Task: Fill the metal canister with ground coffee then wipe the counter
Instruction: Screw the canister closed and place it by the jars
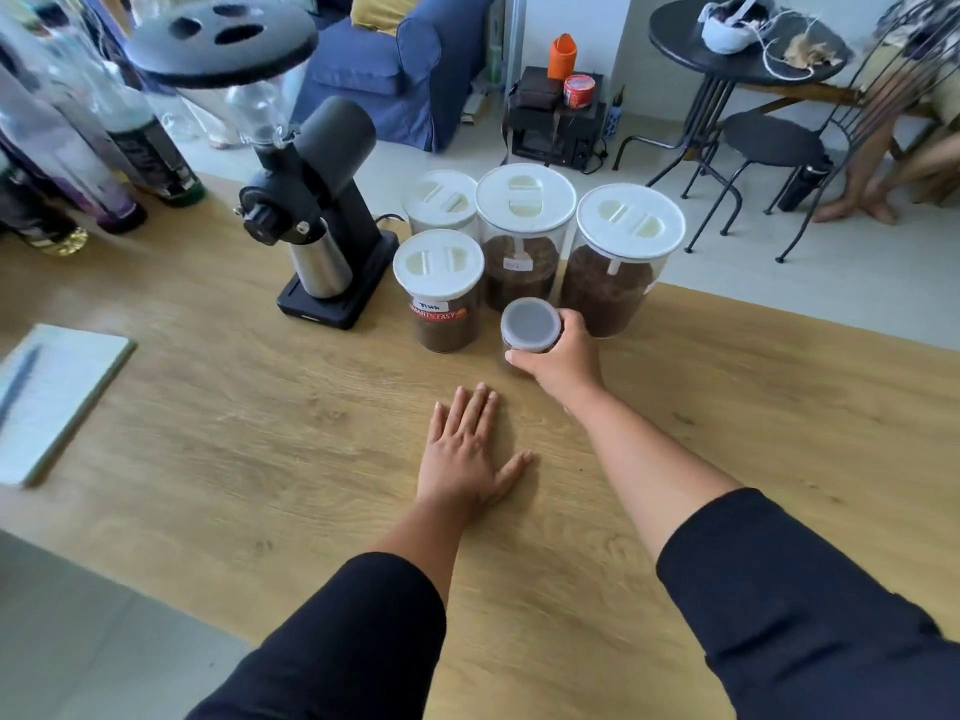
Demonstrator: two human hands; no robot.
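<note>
On the pale wood-grain counter (234,407) stand four clear cylindrical jars (524,262) with round white lids, three showing dark brown coffee. The front-left jar (447,324) is printed "SMART & EASY" in red under a handwritten tag too small to read. Just left of them is one black coffee grinder (337,148), with one brushed metal canister (318,267) upright on its base under the chute. In front of the jars is one small jar (530,327) with a flat grey lid, the right hand (563,358) curled round its side; the left hand (462,449) lies flat on the wood with fingers straight, and one lined notebook (57,397) with one pen (18,381) lies at the left edge.
</note>
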